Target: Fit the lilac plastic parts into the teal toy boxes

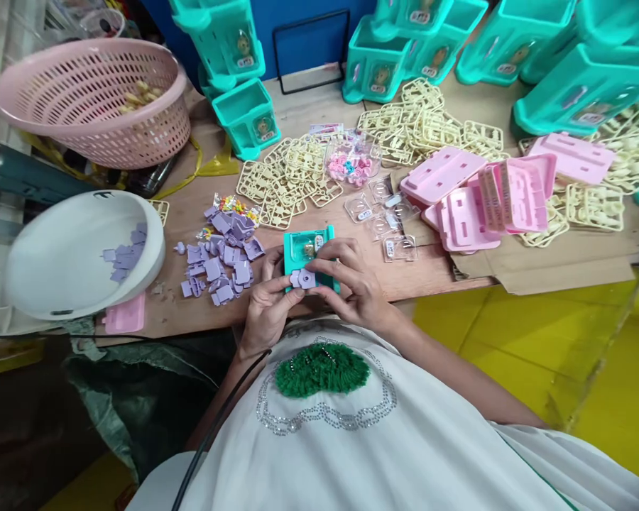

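Observation:
A teal plastic box (292, 248) sits between my two hands at the table's front edge, with a small figure and a white label behind its clear window. At its near end is a flat purple plastic piece (302, 278) with a round hole. My left hand (269, 309) pinches the left end of this piece with thumb and finger. My right hand (351, 280) grips the right side of the box, its fingers curled over the label and the purple piece's right end. Loose purple plastic parts (224, 259) lie left of my hands.
A white bowl (47, 248) with purple parts and a pink basket (85, 92) stand left. Cream part frames (290, 170), clear covers (400, 248) and pink trays (471, 220) cover the table's middle and right. Stacked teal boxes (378, 64) line the back.

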Available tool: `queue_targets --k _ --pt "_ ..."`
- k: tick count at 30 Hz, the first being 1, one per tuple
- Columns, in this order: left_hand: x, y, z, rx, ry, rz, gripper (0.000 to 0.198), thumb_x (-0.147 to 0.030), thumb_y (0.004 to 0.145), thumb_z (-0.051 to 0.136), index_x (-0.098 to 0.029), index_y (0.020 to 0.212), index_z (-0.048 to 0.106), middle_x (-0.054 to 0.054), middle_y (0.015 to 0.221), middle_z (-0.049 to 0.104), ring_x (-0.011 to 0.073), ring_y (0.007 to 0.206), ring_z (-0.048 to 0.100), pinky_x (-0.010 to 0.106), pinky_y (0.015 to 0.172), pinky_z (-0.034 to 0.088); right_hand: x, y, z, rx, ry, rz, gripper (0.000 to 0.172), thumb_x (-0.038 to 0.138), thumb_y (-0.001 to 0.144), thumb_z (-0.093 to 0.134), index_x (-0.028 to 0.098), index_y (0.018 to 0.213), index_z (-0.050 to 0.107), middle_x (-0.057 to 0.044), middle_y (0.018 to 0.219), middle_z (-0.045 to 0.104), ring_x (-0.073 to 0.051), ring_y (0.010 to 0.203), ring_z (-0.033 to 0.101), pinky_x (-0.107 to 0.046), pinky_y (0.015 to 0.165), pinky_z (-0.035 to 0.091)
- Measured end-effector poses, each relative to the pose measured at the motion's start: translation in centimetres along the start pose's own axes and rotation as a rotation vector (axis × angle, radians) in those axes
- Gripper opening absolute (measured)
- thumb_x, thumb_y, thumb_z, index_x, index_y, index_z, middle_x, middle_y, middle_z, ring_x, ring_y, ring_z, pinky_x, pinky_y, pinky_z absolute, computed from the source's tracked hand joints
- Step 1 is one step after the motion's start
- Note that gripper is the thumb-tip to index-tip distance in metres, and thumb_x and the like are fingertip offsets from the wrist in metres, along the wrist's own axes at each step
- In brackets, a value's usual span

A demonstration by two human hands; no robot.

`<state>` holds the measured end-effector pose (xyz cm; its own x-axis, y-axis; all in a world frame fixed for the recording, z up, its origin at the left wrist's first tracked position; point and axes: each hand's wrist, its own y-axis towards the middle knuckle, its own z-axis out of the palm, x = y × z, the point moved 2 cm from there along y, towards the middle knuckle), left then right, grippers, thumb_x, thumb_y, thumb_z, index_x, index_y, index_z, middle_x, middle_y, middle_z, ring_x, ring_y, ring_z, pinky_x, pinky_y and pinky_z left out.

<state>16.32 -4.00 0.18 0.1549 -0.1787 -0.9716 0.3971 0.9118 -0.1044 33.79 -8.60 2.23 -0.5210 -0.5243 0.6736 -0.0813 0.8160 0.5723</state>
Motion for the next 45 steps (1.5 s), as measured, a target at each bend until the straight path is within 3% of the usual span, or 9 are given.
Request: queue_targets --k 3,9,18,23,27,31,34,40,45 --pt "0.0 -0.1 -0.3 0.037 0.091 0.068 0.016 -0.041 0.088 0.084 -0.030 0.099 0.087 0.006 0.151 0.057 0.0312 0.151 0.050 0.047 0.128 0.043 0.2 0.0 0.0 -0.015 -0.043 0.016 0.028 0.031 0.105 0.062 0.022 0.131 0.062 -0.012 0.114 0.066 -0.029 0.111 0.062 -0.053 0.097 0.053" --pt "0.3 -0.3 -0.2 -0.066 0.208 0.239 0.014 -0.038 0.091 0.081 -0.027 0.100 0.084 0.008 0.131 0.063 0.0266 0.133 0.063 0.042 0.119 0.050 1.0 0.0 -0.3 -0.010 -0.127 0.019 0.030 0.025 0.101 0.067 0.022 0.130 0.061 -0.012 0.114 0.065 -0.029 0.111 0.062 -0.051 0.094 0.054" --pt "0.2 -0.2 -0.2 0.054 0.256 0.238 0.023 -0.042 0.099 0.069 -0.026 0.110 0.083 0.009 0.153 0.057 0.0286 0.149 0.052 0.044 0.129 0.039 1.3 0.0 -0.2 -0.029 -0.127 0.032 0.029 0.025 0.102 0.064 0.024 0.131 0.062 -0.010 0.113 0.066 -0.029 0.108 0.060 -0.051 0.094 0.053" --pt "0.0 0.5 -0.6 0.144 0.202 0.148 0.023 -0.046 0.093 0.076 -0.027 0.102 0.086 0.007 0.156 0.056 0.0317 0.154 0.048 0.046 0.132 0.035 1.2 -0.1 -0.2 -0.049 -0.123 0.021 0.030 0.023 0.101 0.064 0.024 0.132 0.063 -0.010 0.112 0.065 -0.028 0.108 0.060 -0.050 0.095 0.051" --pt "0.6 0.8 -0.3 0.111 -0.037 0.052 0.020 -0.045 0.082 0.087 -0.032 0.097 0.088 0.004 0.157 0.056 0.0333 0.154 0.048 0.048 0.130 0.040 1.2 -0.3 0.1 -0.063 -0.118 0.029 0.031 0.023 0.101 0.063 0.024 0.132 0.062 -0.010 0.113 0.065 -0.028 0.108 0.060 -0.049 0.095 0.050" --pt "0.4 1.1 0.0 0.097 -0.020 0.062 0.022 -0.048 0.082 0.088 -0.031 0.095 0.088 0.005 0.153 0.060 0.0323 0.151 0.051 0.047 0.127 0.043 1.2 -0.6 0.6 -0.107 -0.214 0.029 0.029 0.022 0.100 0.065 0.022 0.129 0.063 -0.010 0.111 0.065 -0.028 0.106 0.061 -0.050 0.094 0.049" --pt "-0.5 1.7 -0.4 0.162 0.094 0.125 0.023 -0.049 0.087 0.082 -0.028 0.097 0.087 0.008 0.143 0.067 0.0301 0.143 0.058 0.044 0.124 0.046 1.5 -0.5 0.0 -0.126 -0.289 0.025 0.027 0.025 0.098 0.071 0.021 0.124 0.065 -0.010 0.106 0.066 -0.028 0.099 0.061 -0.049 0.089 0.049" --pt "-1.5 3.0 -1.7 0.393 0.188 0.047 0.031 -0.053 0.089 0.079 -0.024 0.096 0.086 0.012 0.127 0.078 0.0308 0.126 0.070 0.044 0.112 0.055 2.2 1.5 -3.6 0.086 -0.154 -0.014 0.025 0.030 0.102 0.068 0.022 0.126 0.070 -0.012 0.113 0.069 -0.027 0.104 0.064 -0.047 0.089 0.052" --pt "-1.1 2.8 -1.5 0.208 0.198 0.147 0.026 -0.048 0.089 0.080 -0.024 0.098 0.085 0.010 0.123 0.079 0.0285 0.121 0.073 0.041 0.106 0.058 2.3 1.9 -4.4 0.058 -0.198 -0.049 0.030 0.025 0.102 0.066 0.028 0.132 0.066 -0.012 0.123 0.068 -0.029 0.115 0.064 -0.052 0.096 0.054"
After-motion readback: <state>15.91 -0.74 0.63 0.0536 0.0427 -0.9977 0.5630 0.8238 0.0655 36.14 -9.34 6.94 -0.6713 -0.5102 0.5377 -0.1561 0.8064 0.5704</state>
